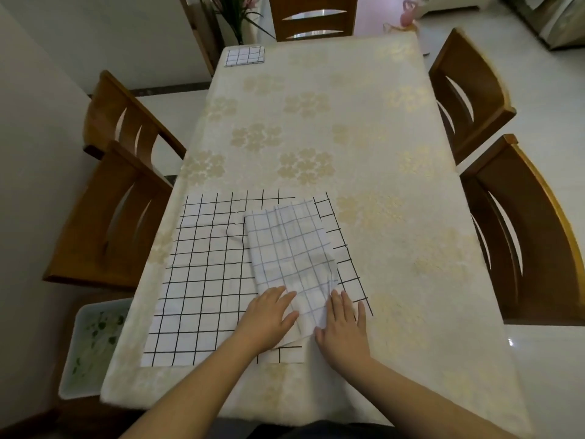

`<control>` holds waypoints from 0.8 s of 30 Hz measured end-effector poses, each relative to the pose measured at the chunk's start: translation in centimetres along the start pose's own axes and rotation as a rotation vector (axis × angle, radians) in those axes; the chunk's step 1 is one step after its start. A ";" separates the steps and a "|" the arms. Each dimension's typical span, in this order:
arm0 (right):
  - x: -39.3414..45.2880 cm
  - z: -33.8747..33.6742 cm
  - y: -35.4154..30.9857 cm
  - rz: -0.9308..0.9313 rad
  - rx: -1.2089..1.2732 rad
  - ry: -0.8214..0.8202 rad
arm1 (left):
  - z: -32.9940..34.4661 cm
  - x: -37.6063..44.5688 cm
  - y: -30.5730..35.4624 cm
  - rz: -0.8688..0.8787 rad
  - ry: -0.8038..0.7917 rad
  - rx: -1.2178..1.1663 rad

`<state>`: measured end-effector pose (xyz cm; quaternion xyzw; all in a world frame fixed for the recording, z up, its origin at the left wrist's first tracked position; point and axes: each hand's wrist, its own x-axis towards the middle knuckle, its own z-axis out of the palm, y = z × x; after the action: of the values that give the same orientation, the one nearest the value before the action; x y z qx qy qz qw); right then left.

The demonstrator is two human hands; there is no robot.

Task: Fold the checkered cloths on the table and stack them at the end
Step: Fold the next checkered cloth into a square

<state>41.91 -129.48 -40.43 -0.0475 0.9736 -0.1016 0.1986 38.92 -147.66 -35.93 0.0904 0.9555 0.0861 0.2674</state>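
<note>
Because I am flattening rather than lifting, these lines are running from my body outward:

Left hand: my left hand [268, 315] is lying open, fingers straight, pressing the near left edge of the folded-over flap [292, 251] so it is not sliding while I am smoothing.

Right hand: my right hand [343, 324] is also spread flat, gripping nothing, pinning the flap's near right corner; it is sitting just beside the left hand with the flap's near end between them.

Large checkered cloth [202, 280]: it is lying spread at the near left of the table [380, 153], black grid up, its near edge running close to the table's near edge.

Flap: it is showing a paler grid and lying slantwise over the cloth's right part; whether it is that cloth's own turned-over side or a separate cloth I cannot tell.

Edges: black-lined strips are peeking out right of the flap, so I judge the fold is not yet squared.

Open room: bare tablecloth is stretching right and far of my hands, giving space to swing a fold across.

Finished stack: a small folded checkered cloth [244, 56] is sitting at the far left corner, well apart, marking where this one is going.

Chairs [474, 90]: they are standing around the table, clear of my reach.
</note>
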 end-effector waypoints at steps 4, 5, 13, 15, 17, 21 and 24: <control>-0.1 -0.9 -1.1 -0.022 0.011 0.083 | -0.5 1.2 -0.8 0.029 0.017 -0.127; -0.1 -1.2 -1.5 -0.030 0.009 0.111 | -0.6 1.4 -1.0 0.046 0.026 -0.178; -1.3 -2.6 -7.4 -0.214 -0.105 0.228 | -3.9 -0.5 -3.7 0.161 0.094 -0.445; -1.5 -2.9 -9.2 -0.287 -0.176 0.270 | -4.9 -1.2 -5.1 0.155 0.102 -0.456; -1.8 -3.2 -11.1 -0.358 -0.208 0.296 | -6.0 -1.8 -6.4 0.140 0.102 -0.446; -2.1 -3.4 -14.8 -0.442 -0.224 0.313 | -7.8 -2.5 -9.1 0.098 0.115 -0.402; -2.2 -3.3 -16.8 -0.495 -0.247 0.327 | -8.7 -3.0 -10.7 0.039 0.119 -0.373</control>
<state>43.45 -144.94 -32.99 -0.2896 0.9565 -0.0341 0.0012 35.56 -159.69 -29.42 0.0523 0.9351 0.2721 0.2208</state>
